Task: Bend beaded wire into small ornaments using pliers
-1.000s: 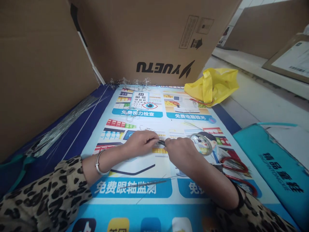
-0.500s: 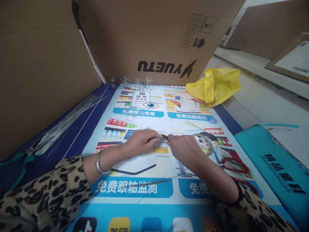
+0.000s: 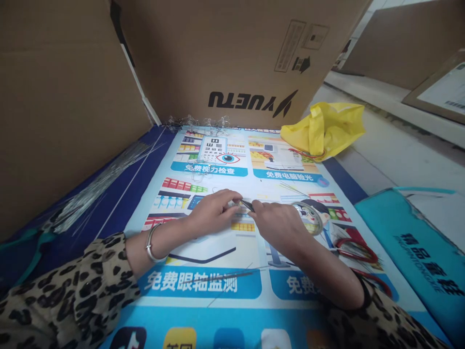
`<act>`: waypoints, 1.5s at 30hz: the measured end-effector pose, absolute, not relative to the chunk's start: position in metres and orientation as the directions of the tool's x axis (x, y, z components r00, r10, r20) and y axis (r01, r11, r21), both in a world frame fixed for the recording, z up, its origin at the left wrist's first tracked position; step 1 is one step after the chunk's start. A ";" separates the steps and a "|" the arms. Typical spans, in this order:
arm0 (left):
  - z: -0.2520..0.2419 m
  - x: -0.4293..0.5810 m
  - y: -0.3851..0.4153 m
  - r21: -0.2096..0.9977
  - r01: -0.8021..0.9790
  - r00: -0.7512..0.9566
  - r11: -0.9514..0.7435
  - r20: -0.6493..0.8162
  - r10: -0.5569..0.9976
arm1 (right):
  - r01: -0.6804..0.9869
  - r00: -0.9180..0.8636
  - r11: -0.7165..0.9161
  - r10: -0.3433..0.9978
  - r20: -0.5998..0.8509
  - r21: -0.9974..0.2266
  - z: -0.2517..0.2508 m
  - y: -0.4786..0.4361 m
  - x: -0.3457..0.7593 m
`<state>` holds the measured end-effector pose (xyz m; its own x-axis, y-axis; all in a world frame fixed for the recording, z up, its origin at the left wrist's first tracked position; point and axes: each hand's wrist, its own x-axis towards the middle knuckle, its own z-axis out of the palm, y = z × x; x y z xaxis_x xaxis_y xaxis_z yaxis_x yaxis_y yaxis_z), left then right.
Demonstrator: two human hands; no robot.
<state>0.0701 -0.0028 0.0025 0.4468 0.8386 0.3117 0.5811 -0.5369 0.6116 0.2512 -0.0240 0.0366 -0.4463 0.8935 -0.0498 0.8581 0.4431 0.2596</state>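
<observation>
My left hand (image 3: 214,211), with a bracelet at the wrist, has thumb and fingertips closed around something too small to make out. Right at those fingertips is the tip of a dark, narrow pointed metal tool (image 3: 248,205). My right hand (image 3: 278,223) grips that tool, its handle hidden inside the closed fist. Both hands are over the middle of a printed poster (image 3: 250,186). Just beyond my left hand, fine bent wires (image 3: 203,169) lie on the print. Several straight wires (image 3: 218,277) lie nearer to me. Past my right hand is a roll of clear tape (image 3: 316,218).
Red-handled scissors (image 3: 358,249) lie by my right forearm. On the left are a wire bundle (image 3: 98,194) and a teal-handled tool (image 3: 36,242). Cardboard (image 3: 225,53) walls the back, tangled wire pieces (image 3: 196,122) along it. A yellow bag (image 3: 334,131) and teal box (image 3: 407,242) are right.
My left fingertips have lifted slightly and spread a little around the tool's tip. The tool's tip has moved slightly up and left. Everything else stays in place.
</observation>
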 end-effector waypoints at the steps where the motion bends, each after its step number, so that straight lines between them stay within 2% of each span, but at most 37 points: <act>1: 0.003 0.070 -0.003 0.613 0.586 0.439 -0.529 0.308 0.844 | 0.858 -0.448 0.444 0.893 -0.045 0.259 0.036 -0.024 0.251; 13: 0.007 0.069 -0.002 0.688 0.491 0.341 -0.535 0.413 0.845 | 0.863 -0.443 0.427 0.897 -0.002 0.272 0.030 -0.017 0.257; 17: 0.006 0.066 0.000 0.751 0.474 0.250 -0.459 0.386 0.888 | 0.877 -0.417 0.396 0.909 0.021 0.274 0.035 -0.016 0.257; 21: 0.007 0.066 0.000 0.798 0.448 0.187 -0.403 0.357 0.915 | 0.912 -0.371 0.351 0.927 0.062 0.210 0.040 -0.015 0.257; 25: 0.009 0.067 0.001 0.816 0.448 0.144 -0.365 0.337 0.930 | 0.895 -0.401 0.389 0.916 0.012 0.218 0.037 -0.014 0.258; 29: 0.008 0.066 0.005 0.811 0.475 0.093 -0.343 0.341 0.935 | 0.882 -0.412 0.413 0.910 -0.055 0.227 0.035 -0.010 0.259; 35: 0.005 0.064 0.010 0.751 0.553 0.148 -0.362 0.338 0.929 | 0.873 -0.400 0.426 0.904 -0.151 0.237 0.042 -0.010 0.252; 40: 0.007 0.064 0.011 0.695 0.611 0.184 -0.379 0.341 0.922 | 0.861 -0.426 0.448 0.894 -0.141 0.239 0.042 -0.006 0.246; 45: 0.007 0.065 0.011 0.692 0.613 0.218 -0.381 0.315 0.924 | 0.844 -0.454 0.479 0.877 -0.155 0.242 0.042 -0.003 0.243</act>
<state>0.0652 0.0110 0.0066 0.2181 0.9236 0.3152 0.6132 -0.3809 0.6920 0.2426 -0.0034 0.0415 -0.4542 0.8773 -0.1550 0.8435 0.4795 0.2420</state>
